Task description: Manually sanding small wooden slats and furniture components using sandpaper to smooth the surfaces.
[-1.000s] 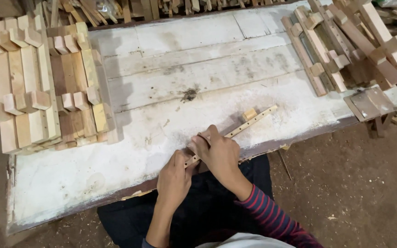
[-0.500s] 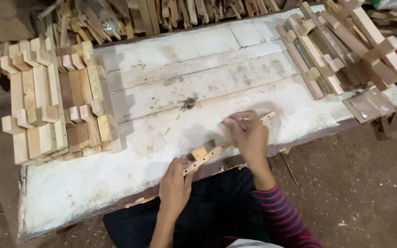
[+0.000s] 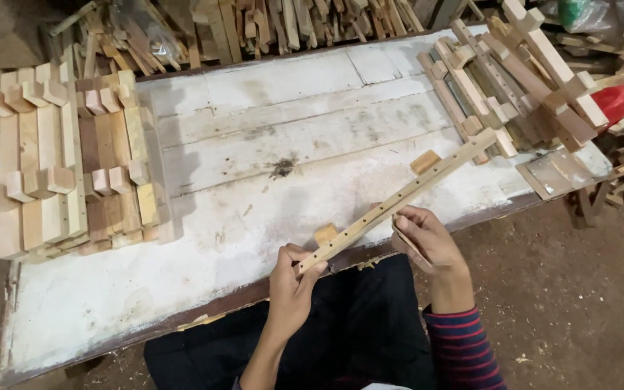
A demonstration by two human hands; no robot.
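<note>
Here, wooden strip (image 3: 399, 198) in both hands.

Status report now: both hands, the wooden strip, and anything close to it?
Left hand grips near end of wooden strip. Right hand under its middle, grip unclear. Strip slanted above white table, two small blocks on it. Stacked pieces lie apart, left.

Pale bare-wood slat (image 3: 399, 198); worn, chalky white-painted plank table (image 3: 254, 137), seemingly rough.
</note>
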